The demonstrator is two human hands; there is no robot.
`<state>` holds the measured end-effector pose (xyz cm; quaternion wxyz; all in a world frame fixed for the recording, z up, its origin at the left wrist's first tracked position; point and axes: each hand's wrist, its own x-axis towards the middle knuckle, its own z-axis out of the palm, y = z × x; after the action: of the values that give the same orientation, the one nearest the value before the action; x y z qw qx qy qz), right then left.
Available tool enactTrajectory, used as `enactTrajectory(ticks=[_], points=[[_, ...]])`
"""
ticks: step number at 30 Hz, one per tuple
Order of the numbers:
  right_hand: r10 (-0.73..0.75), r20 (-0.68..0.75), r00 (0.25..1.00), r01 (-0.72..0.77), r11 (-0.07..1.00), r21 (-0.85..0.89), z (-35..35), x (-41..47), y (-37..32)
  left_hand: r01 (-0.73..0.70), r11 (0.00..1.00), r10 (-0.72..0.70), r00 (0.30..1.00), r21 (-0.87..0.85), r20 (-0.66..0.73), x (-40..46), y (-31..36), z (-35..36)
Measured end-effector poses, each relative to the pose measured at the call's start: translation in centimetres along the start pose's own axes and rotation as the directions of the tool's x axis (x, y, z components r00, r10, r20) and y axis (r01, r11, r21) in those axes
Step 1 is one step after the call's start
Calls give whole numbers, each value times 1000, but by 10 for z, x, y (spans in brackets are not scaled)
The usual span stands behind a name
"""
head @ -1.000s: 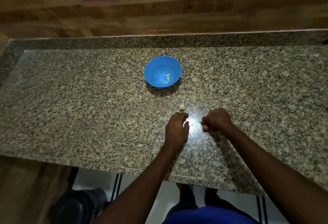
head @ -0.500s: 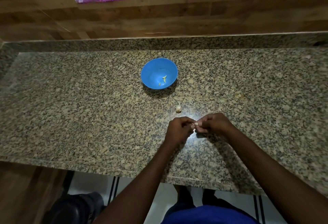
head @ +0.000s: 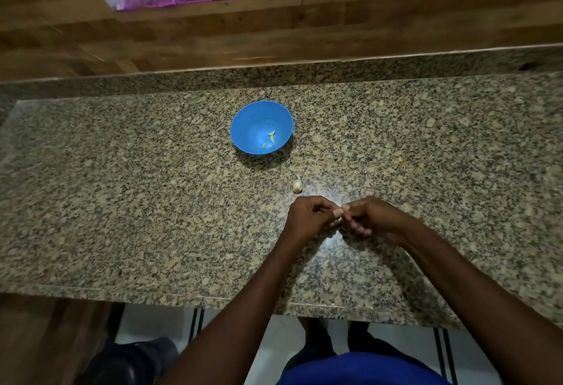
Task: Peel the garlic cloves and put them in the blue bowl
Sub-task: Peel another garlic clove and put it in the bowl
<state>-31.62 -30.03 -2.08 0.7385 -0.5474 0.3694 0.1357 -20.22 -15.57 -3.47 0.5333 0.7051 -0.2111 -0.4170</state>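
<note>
Lying across the whole view, a speckled grey-and-tan granite bench point(head: 122, 202). Sitting toward the back of it, left of centre, a round blue plastic bowl point(head: 243, 134), holding a few small pale green scraps point(head: 271, 138). Resting on the bench between bowl and hands, just beyond the left knuckles, one small unpeeled whitish garlic clove point(head: 297, 185), papery tip pointing toward the bowl.

Curling inward just above the bench, the left hand point(head: 310, 217), fingertips meeting the right hand point(head: 374, 220) at the middle. Pinching something tiny and pale between both sets of fingertips, probably a garlic clove being peeled point(head: 338, 213), though too small and too hidden to tell for sure; both grips closed on it.

Judging the clove: light, firm, slick once bared, skin thin and brittle. Best taking hold at the ends, tearing the skin from the tip.
</note>
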Motion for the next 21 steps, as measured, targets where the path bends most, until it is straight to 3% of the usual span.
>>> enactTrajectory(ticks=[4, 6, 7, 8, 10, 12, 13, 17, 21], points=[[118, 194, 974, -194, 876, 441, 0, 2, 5, -79, 991, 82, 996, 106, -22, -1, 8, 1], [150, 222, 963, -247, 818, 519, 3, 0, 4, -105, 979, 112, 993, 172, -28, -1, 8, 1], [155, 200, 967, -236, 842, 486, 4, -3, 2, -101, 977, 109, 994, 190, -30, -1, 7, 0], [135, 118, 984, -170, 912, 372, 5, -5, 2, -70, 980, 76, 997, 185, -27, 0, 6, -1], [-76, -108, 991, 68, 995, -77, 7, -7, 0, 54, 996, -54, 999, 77, -2, 0, 6, -1], [-397, -161, 904, 250, 794, -554, 11, -7, 0, 176, 983, -175, 984, -56, 26, 1, 9, -3], [-500, -150, 853, 270, 669, -693, 12, -5, 0, 223, 971, -221, 975, -92, 32, 2, 10, -4], [-697, -81, 712, 259, 369, -893, 16, -2, 9, 365, 910, -352, 931, -199, 98, 4, 15, -7], [-765, 58, 642, 254, 140, -957, 15, -3, 20, 478, 831, -455, 878, -284, 148, 5, 16, -8]])
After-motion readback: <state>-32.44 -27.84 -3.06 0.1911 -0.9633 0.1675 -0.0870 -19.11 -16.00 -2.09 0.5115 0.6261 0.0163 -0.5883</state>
